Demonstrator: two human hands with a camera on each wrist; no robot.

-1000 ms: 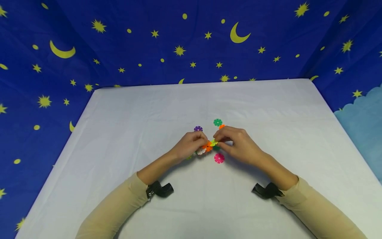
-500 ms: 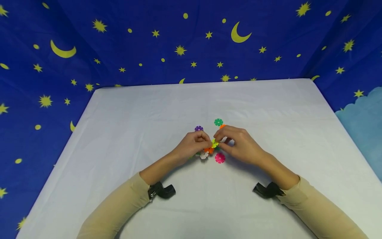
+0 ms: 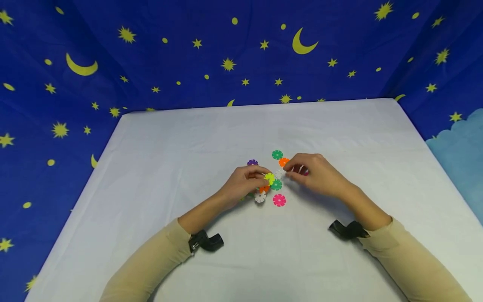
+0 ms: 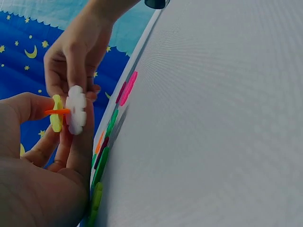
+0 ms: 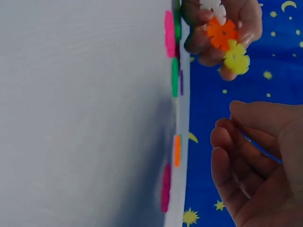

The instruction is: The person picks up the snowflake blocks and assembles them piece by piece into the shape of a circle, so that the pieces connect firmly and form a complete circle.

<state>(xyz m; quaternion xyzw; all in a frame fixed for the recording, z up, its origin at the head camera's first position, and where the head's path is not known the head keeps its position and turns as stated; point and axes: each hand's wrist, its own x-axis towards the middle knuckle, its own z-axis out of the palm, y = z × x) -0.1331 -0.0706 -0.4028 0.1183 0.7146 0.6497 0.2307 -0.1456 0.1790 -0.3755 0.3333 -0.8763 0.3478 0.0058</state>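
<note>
My left hand (image 3: 245,182) pinches a small joined chain of notched plastic discs above the table. The chain has a yellow disc (image 5: 236,57), an orange disc (image 5: 222,34) and a white disc (image 4: 75,110); the orange one appears edge-on between the others in the left wrist view. To the right, my right hand (image 3: 315,174) hovers with loosely bent fingers and nothing visible between them. Under its fingertips lies another white disc (image 3: 280,173). Close by on the table are an orange disc (image 3: 284,162) and a green disc (image 3: 276,184); a pink disc (image 3: 306,172) is partly hidden behind the right fingers.
More loose discs lie around the hands: a purple disc (image 3: 252,162), a second green disc (image 3: 277,154) and a second pink disc (image 3: 279,200). Green pieces show partly beneath the left hand. A white cloth covers the table (image 3: 241,260), with a starry blue curtain (image 3: 196,50) behind.
My right hand has let go of the yellow disc and moved right, uncovering the white and green discs on the table. My left hand keeps the joined discs, nearly in place.
</note>
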